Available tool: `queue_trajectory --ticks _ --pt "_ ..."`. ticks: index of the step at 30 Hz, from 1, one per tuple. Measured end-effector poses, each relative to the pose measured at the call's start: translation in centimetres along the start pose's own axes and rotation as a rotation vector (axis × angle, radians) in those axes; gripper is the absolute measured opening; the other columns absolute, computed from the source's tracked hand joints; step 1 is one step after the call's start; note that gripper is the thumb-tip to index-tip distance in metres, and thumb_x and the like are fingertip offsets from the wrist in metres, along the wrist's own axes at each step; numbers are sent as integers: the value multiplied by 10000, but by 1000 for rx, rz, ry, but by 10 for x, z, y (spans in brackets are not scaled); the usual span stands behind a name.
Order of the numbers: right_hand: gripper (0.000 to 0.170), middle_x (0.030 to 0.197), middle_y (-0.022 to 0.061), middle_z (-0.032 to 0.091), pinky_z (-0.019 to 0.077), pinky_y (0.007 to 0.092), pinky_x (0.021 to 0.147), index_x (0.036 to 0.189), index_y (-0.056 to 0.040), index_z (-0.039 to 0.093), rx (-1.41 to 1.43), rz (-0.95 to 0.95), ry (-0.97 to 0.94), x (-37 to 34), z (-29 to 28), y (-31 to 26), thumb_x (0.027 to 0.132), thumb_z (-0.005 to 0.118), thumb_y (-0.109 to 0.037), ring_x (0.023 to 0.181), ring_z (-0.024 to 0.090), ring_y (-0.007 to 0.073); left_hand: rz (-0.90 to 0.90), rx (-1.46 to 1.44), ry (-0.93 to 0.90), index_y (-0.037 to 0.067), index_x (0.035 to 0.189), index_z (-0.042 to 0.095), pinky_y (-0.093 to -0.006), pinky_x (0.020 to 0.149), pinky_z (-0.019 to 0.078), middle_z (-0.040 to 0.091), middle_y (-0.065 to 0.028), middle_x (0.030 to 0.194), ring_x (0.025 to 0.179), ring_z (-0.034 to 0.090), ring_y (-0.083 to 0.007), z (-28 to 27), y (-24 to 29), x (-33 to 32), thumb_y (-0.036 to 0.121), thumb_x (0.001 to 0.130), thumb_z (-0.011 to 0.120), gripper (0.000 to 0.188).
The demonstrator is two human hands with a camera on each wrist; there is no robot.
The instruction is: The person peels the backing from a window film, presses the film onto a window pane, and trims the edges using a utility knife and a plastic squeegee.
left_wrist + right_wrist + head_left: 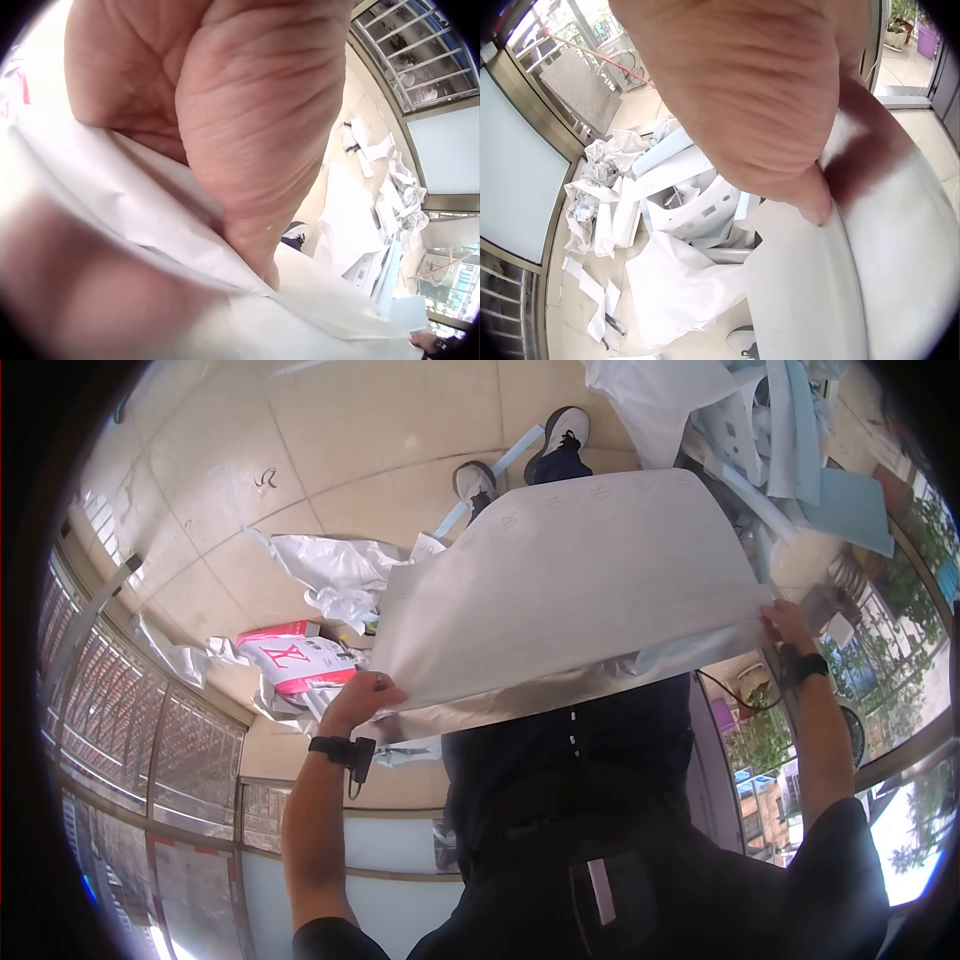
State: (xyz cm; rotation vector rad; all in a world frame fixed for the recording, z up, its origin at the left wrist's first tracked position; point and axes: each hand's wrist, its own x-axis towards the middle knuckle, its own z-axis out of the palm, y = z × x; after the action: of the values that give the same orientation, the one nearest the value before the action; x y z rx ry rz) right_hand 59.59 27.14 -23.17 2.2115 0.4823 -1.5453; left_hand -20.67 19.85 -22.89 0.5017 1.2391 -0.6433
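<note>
A large white sheet [570, 580] with faint printed marks along its far edge spans the space before my body. Its near edge shows a shiny, silvery strip [560, 685]. At the left corner my left hand [362, 700] pinches the edge, thumb on top. My right hand [788, 625] grips the opposite corner, arms spread wide. Close up in the left wrist view, the white sheet [165, 202] passes between the thumb and the fingers. The right wrist view shows the thumb pressed onto the sheet [802, 277], its glossy side curving away to the right.
A pink and white package [295, 658] and crumpled white plastic [335, 565] lie on the tiled floor at left. Cut-offs and light blue pieces [845, 510] are heaped at the upper right. My shoes [568, 428] stand beyond the sheet, with a blue strip between them. Windows border both sides.
</note>
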Motion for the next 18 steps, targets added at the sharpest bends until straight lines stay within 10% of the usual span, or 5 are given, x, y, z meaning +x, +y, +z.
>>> queue_trajectory --ticks 18 --pt "152 694 3 598 451 285 471 783 -73 644 -307 -132 90 4 -36 10 875 694 -184 604 586 108 -10 -243 93 -44 1014 712 -313 815 491 713 -80 889 849 641 -153 -9 -61 19 223 824 753 330"
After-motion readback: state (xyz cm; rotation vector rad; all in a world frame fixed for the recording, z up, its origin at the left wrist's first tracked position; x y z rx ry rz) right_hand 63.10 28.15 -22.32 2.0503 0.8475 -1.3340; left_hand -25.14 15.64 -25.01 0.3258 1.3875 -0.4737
